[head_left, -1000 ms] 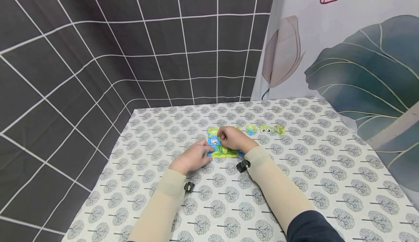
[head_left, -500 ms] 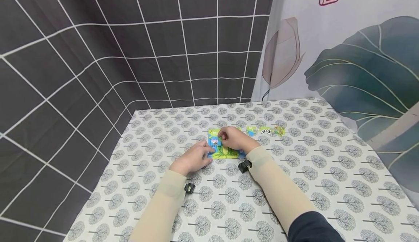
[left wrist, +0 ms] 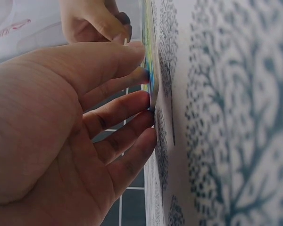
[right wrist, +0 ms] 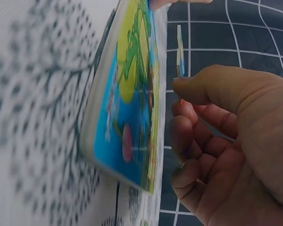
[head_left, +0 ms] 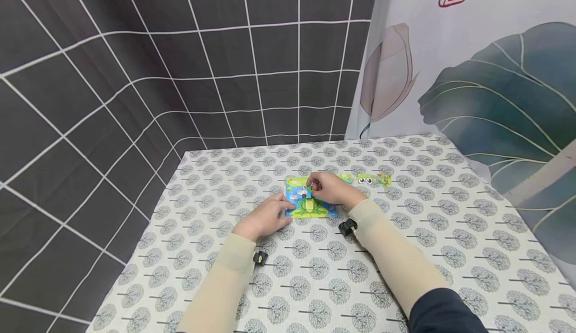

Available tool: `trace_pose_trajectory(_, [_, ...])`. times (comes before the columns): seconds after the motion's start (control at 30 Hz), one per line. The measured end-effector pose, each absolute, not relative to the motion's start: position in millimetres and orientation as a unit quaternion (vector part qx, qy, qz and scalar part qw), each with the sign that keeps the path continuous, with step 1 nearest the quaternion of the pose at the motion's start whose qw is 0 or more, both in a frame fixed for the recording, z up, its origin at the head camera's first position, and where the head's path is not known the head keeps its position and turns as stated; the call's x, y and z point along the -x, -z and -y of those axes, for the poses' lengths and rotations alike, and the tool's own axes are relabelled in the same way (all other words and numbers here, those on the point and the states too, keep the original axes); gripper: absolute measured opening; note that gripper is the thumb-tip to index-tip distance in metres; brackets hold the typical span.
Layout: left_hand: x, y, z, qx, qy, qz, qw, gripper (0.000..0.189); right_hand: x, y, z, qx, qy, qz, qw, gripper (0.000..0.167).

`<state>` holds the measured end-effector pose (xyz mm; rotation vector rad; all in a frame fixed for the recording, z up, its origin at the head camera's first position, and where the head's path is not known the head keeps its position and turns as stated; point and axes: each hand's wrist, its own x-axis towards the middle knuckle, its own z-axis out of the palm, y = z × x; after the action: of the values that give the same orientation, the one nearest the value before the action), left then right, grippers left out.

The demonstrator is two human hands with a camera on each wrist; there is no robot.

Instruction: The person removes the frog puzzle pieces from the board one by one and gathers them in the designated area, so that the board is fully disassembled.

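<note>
A frog jigsaw puzzle [head_left: 310, 212] lies flat on the table, with a green frog on yellow, blue water and pink flowers. My left hand [head_left: 263, 216] rests at its left side, fingers extended and fingertips on the board's edge and corner in the left wrist view. Over the puzzle's upper part is my right hand [head_left: 334, 189], pinching a thin puzzle piece [right wrist: 180, 52] between thumb and forefinger. In the right wrist view the piece stands on edge, apart from the board, so its picture is hidden. The right hand covers the puzzle's upper right corner in the head view.
Right of the puzzle lie several loose pieces in a row, among them one with two cartoon eyes [head_left: 365, 180] and a green and brown one [head_left: 384, 179]. A tree-print cloth [head_left: 297, 273] covers the table. A dark grid curtain [head_left: 270, 88] hangs behind.
My right hand has moved a little to the right with the puzzle piece, uncovering more of the pink flowers and frog. The left hand has stayed in place.
</note>
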<state>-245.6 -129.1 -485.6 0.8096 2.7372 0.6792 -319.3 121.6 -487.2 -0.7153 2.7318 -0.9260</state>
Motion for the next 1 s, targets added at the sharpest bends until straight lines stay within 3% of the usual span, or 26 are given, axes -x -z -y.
trace_pose_trajectory(1.0, [245.7, 487.3, 128.7, -0.269, -0.235, -0.929, 0.101, 0.044, 303.4, 490.8, -203.4, 0.207, 0.341, -0.914, 0.077, 0.020])
